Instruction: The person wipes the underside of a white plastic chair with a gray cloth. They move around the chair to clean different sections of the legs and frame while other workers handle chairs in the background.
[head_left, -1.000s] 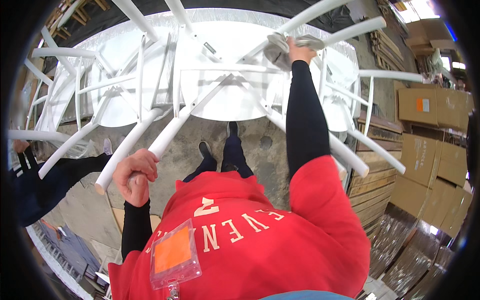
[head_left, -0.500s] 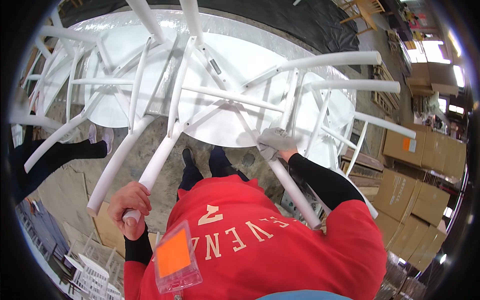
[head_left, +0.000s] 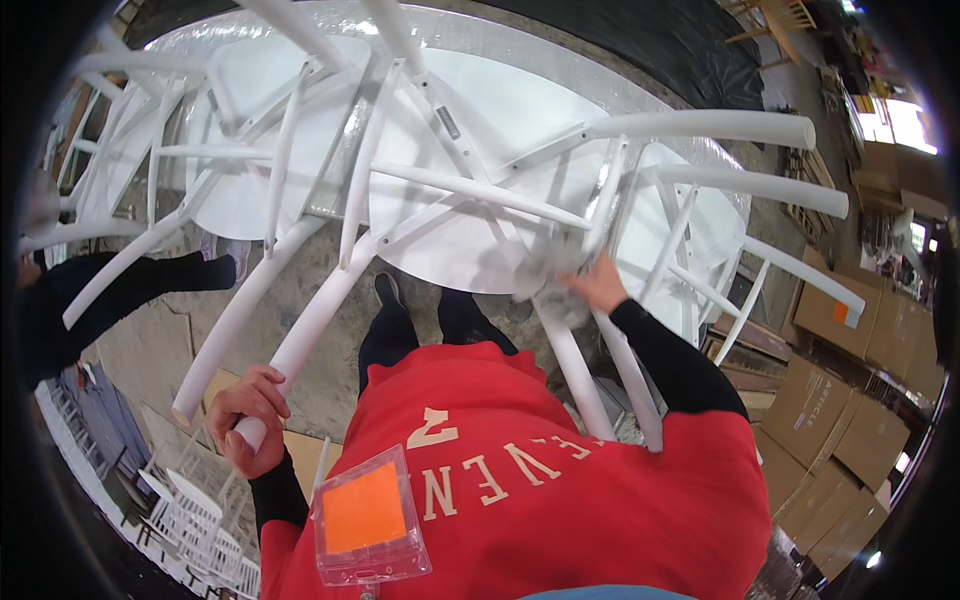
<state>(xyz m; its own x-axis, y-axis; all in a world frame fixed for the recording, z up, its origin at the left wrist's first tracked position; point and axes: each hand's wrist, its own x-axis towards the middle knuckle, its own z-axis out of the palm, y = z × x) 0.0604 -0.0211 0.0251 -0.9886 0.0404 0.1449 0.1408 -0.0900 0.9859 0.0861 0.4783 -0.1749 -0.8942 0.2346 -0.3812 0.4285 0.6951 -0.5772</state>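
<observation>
An upturned white chair [head_left: 500,90] stands before me, its round seat down and its legs and stretchers pointing up and toward me. My left hand [head_left: 247,412] is wrapped around the end of its near left leg [head_left: 318,322]. In my right hand [head_left: 598,287] is a grey cloth [head_left: 553,280], smeared by motion. The cloth lies against the upper part of the near right leg [head_left: 575,365], close to the seat edge, and covers part of that leg.
More upturned white chairs [head_left: 235,185] stand close on both sides, on a plastic-covered surface [head_left: 480,22]. At left, another person's dark-clothed leg [head_left: 150,285] shows. Stacked cardboard boxes [head_left: 825,410] are at right. White chairs [head_left: 190,510] stand at lower left.
My right hand and the cloth have shifted slightly right and are now blurred. The left hand keeps its grip on the leg end. The whole view has shifted a little.
</observation>
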